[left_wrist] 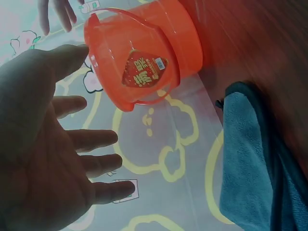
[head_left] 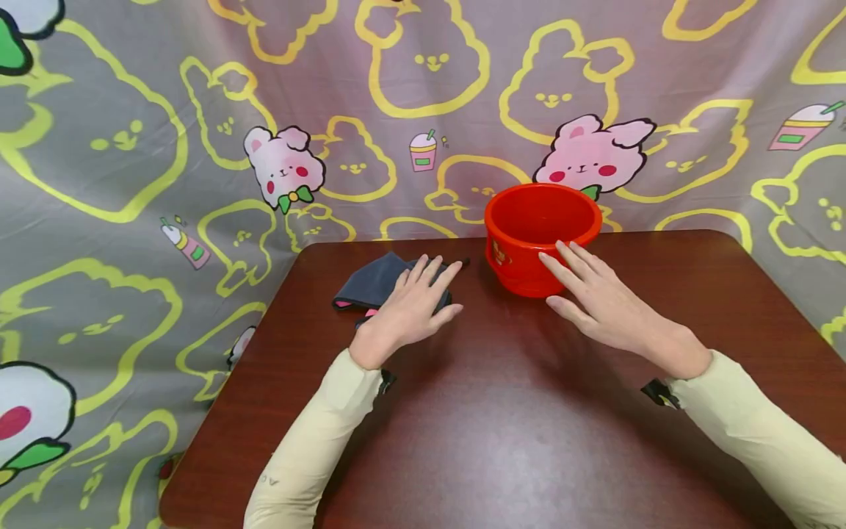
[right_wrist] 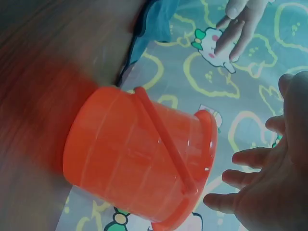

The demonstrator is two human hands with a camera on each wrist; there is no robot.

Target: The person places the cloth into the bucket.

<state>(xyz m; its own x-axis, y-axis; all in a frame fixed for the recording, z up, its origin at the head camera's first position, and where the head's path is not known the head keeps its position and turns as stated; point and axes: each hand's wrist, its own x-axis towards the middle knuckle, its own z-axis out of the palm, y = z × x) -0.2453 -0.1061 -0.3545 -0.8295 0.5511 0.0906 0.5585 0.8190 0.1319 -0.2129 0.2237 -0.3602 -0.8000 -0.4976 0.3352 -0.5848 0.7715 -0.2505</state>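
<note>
A dark grey cloth point(head_left: 373, 285) lay crumpled at the far left part of the brown table point(head_left: 502, 426). The left hand point(head_left: 413, 308) hovered over its near edge, fingers straight and loosely spread, gripping nothing. Right of it stood a red bucket point(head_left: 538, 235), upright near the table's far edge. The right hand point(head_left: 604, 305) was just beside the bucket's front wall, fingers extended and apart; whether they touched it could not be told.

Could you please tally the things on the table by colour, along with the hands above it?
Red bucket: 1
Dark grey cloth: 1
Hands, both with fingers spread, the left hand over the cloth and the right hand beside the bucket: 2
Total: 4
</note>
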